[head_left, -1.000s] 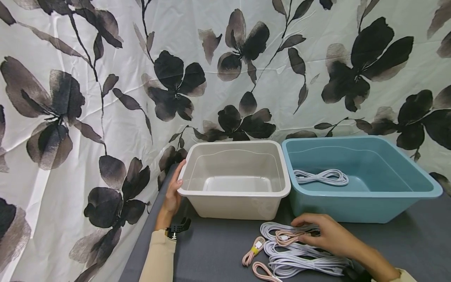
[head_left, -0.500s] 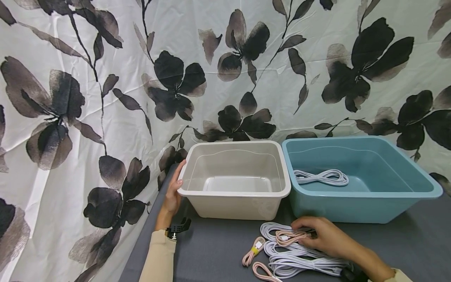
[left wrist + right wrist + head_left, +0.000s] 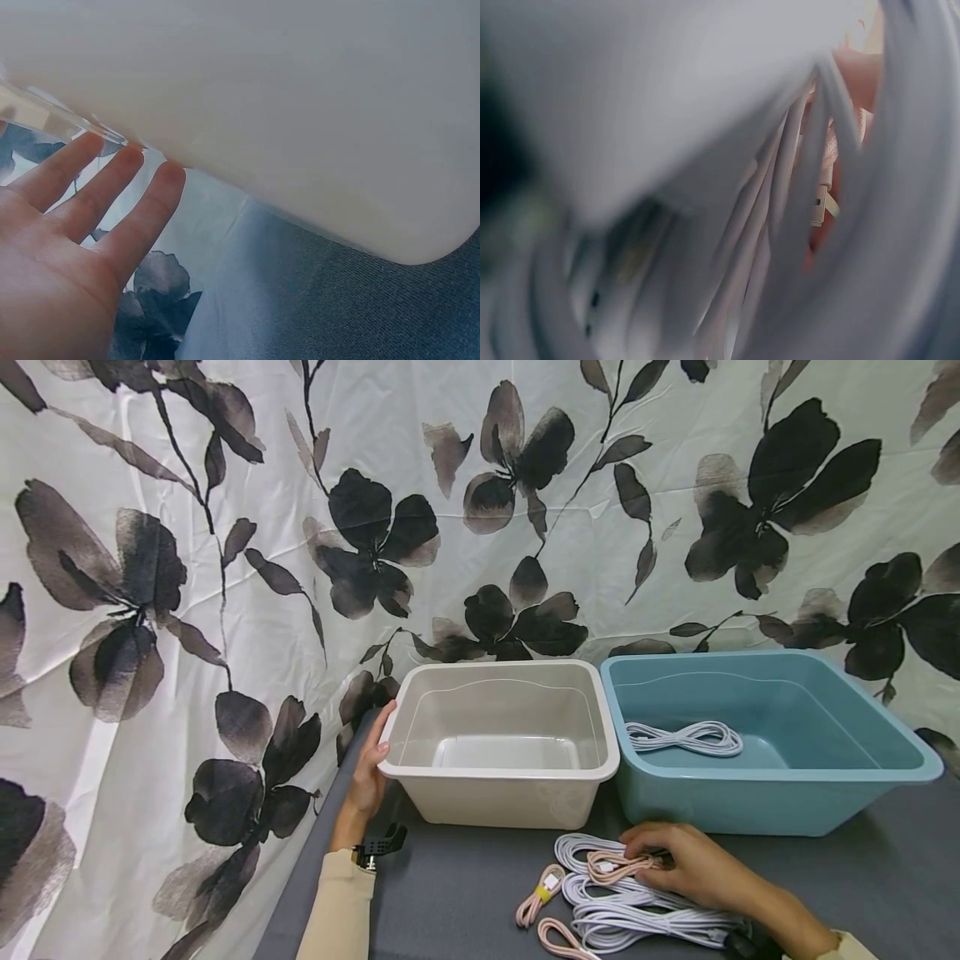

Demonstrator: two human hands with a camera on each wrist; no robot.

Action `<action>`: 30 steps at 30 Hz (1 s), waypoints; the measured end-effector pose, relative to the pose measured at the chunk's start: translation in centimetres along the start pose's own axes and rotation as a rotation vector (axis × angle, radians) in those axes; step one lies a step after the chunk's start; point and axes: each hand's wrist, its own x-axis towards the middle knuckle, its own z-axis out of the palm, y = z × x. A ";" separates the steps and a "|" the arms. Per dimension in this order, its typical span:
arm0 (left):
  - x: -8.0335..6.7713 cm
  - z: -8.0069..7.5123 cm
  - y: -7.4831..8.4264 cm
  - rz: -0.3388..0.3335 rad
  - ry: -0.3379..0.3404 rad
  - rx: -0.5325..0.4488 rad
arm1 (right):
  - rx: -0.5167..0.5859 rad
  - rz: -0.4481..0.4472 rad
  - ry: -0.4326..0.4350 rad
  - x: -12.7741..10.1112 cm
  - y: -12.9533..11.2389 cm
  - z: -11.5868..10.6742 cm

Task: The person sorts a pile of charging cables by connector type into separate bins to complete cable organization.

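Observation:
My left hand (image 3: 367, 777) rests against the left side of a beige plastic bin (image 3: 495, 797), its fingers straight along the wall below the rim. In the left wrist view, the fingertips (image 3: 171, 176) touch the bin's edge. At the pile of coiled white cables (image 3: 645, 918), my right hand (image 3: 697, 864) pinches a coiled pink cable (image 3: 611, 866) between thumb and fingers. White strands fill the right wrist view, blurred, and hide most of that hand. Two more pink cables lie left of the pile, one a bundle with a yellow tie (image 3: 542, 893).
A blue bin (image 3: 780, 802) stands right of the beige one, their rims nearly touching. Inside it lies a coiled white cable (image 3: 686, 738). Both stand on a grey cloth surface (image 3: 442, 893) before a floral curtain (image 3: 585, 552).
My right hand has shifted slightly, its fingers drawing in on the pink cable. The left hand and both bins stay where they were.

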 end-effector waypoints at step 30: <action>0.0 0.1 0.1 -0.001 0.008 -0.003 | 0.134 0.020 0.063 0.4 -1.8 -1.8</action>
